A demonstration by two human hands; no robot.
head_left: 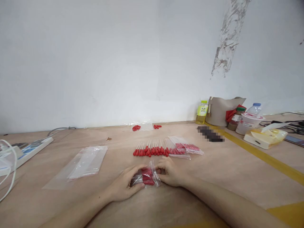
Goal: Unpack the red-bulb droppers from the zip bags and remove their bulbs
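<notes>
A clear plastic bag (147, 177) with red-ended pieces inside lies on the table between my hands. My left hand (124, 185) curls round the bag's left side, thumb in front and fingers behind. At the bag's right end, my right hand (169, 171) pinches the loose clear plastic with bent fingers. Just beyond is a row of pale sticks with red tips (150, 151), laid side by side with the tips towards me. Filled clear bags (187, 147) holding more red-tipped sticks overlap the row's right end.
Flat clear bags (89, 161) lie to the left, near a white power strip (35, 153). Small red pieces on plastic (136, 128) rest by the wall. On the right stand a yellow-green bottle (201, 112), a beige bag (218, 110), a tub (249, 123) and a tissue pack (266, 137).
</notes>
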